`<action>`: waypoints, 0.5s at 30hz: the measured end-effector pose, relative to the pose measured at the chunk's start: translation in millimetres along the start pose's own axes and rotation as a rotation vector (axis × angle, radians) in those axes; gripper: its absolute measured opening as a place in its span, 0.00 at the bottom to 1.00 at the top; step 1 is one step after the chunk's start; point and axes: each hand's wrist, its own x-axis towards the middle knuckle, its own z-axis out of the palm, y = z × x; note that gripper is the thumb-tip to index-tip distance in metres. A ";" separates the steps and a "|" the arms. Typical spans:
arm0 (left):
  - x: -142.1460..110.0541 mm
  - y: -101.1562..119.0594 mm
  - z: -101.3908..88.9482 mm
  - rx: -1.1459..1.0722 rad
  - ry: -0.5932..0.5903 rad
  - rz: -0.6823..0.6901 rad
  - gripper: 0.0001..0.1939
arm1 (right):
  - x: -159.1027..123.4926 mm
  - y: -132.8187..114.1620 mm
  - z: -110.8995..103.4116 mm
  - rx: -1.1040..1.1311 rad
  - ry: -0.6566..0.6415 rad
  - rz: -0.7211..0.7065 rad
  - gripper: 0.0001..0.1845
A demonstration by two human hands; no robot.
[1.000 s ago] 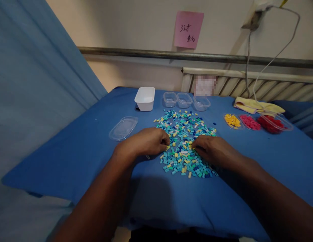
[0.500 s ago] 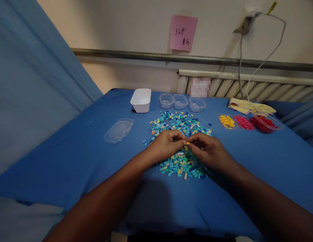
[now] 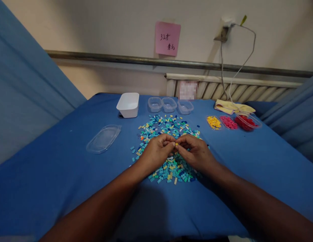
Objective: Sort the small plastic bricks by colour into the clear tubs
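Over a spread-out heap of small building bricks (image 3: pixel 169 171), mostly turquoise with green, blue, white and pale yellow ones, my two hands meet at the fingertips. A tiny yellow brick (image 3: pixel 177 144) shows between them. My left hand (image 3: pixel 160 148) pinches it from the left with thumb and forefinger. From the other side, my right hand (image 3: pixel 194 151) pinches it too, fingers closed. The fingertips hide most of the brick, so I cannot tell whether it is one piece or joined pieces. Part of the heap lies hidden under both hands.
Behind the heap stand a white tub (image 3: pixel 128 106) and three clear containers (image 3: pixel 169 105). A clear lid (image 3: pixel 104 139) lies left. At the right are containers of yellow bricks (image 3: pixel 214 123), pink bricks (image 3: pixel 228 122) and red pieces (image 3: pixel 245 123), with a yellow cloth (image 3: pixel 233 107) behind.
The whole view has shifted, so everything sits further left and slightly lower. Both hands keep their pinch on the yellow brick, less of which shows now.
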 end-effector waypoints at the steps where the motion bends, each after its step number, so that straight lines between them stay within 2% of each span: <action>1: -1.0 0.9 1.2 0.007 -0.001 0.006 0.08 | 0.0 -1.0 1.9 0.018 0.003 0.019 0.03; 4: -3.3 0.1 1.8 0.030 -0.024 0.035 0.09 | 1.7 -0.1 4.1 0.062 0.002 0.059 0.03; 6: -4.2 -1.0 -0.6 0.099 -0.024 0.080 0.10 | 5.8 7.8 -5.3 0.051 0.026 0.072 0.05; 9: -5.4 1.3 -7.2 0.276 0.043 0.182 0.12 | 15.5 36.3 -43.8 -0.108 0.181 0.086 0.09; 12: -6.9 7.7 -13.5 0.364 0.106 0.249 0.13 | 24.9 78.6 -95.9 -0.456 0.326 0.133 0.11; 15: -8.5 12.3 -16.3 0.423 0.113 0.283 0.12 | 29.2 115.9 -131.6 -0.735 0.292 0.266 0.14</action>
